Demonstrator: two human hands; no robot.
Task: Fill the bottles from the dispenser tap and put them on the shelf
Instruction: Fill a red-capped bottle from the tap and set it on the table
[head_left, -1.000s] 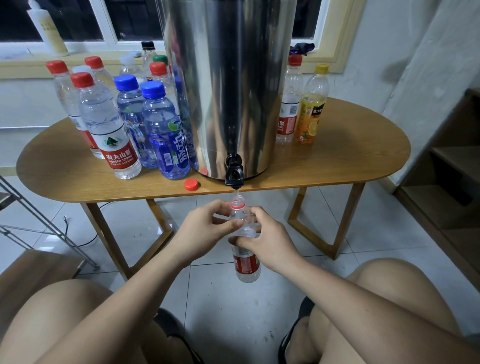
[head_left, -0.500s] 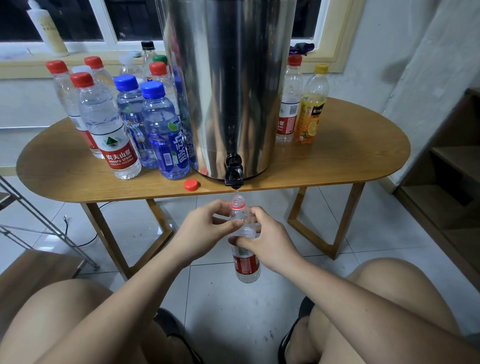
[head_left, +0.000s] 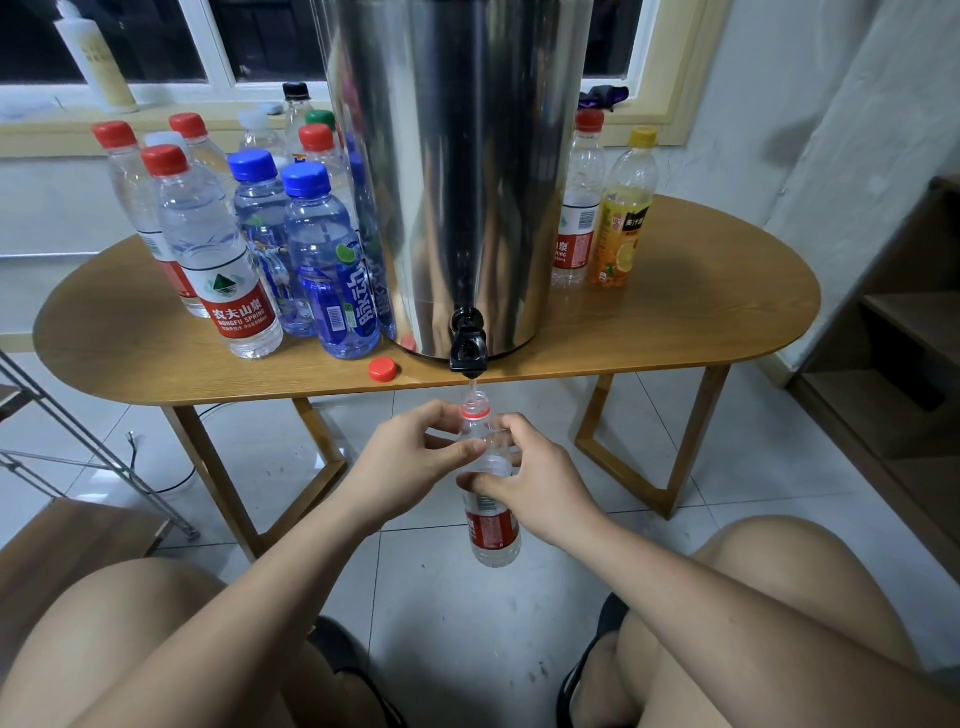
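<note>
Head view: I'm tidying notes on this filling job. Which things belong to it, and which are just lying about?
In use: bottle held under tap by left hand and right hand; dispenser; loose red cap; shelf.
Lying about: windowsill bottle; dark cloth; metal rack.

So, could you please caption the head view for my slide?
Both hands hold an open bottle under the dispenser tap.

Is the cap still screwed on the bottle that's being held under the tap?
No, the held bottle has an open mouth under the tap, and a loose red cap lies on the table.
</note>
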